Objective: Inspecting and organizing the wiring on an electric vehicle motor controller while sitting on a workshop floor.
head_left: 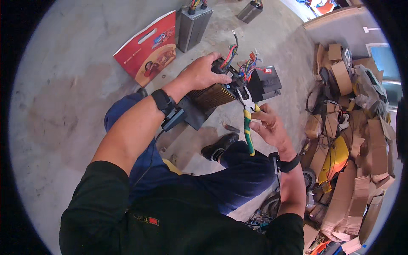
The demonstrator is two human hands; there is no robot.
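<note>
My left hand point(199, 74) grips a finned dark controller box point(212, 97) by its upper end, thumb over the top. A bundle of coloured wires with connectors point(250, 66) and thicker cables point(230, 55) rise from that end. My right hand point(270, 127) holds yellow-and-green handled pliers point(247, 134), jaws at the box's upper right corner beside the wires; whether they grip anything is unclear. Beneath and behind the box are black housing parts point(265, 85), partly hidden.
A red paper bag point(144, 46) and two silver controllers point(193, 29) point(248, 12) stand on the concrete floor point(68, 76). My legs point(238, 174) are below. Along the right lies a heap of cardboard point(374, 148), cables, plastic and a yellow panel point(331, 159).
</note>
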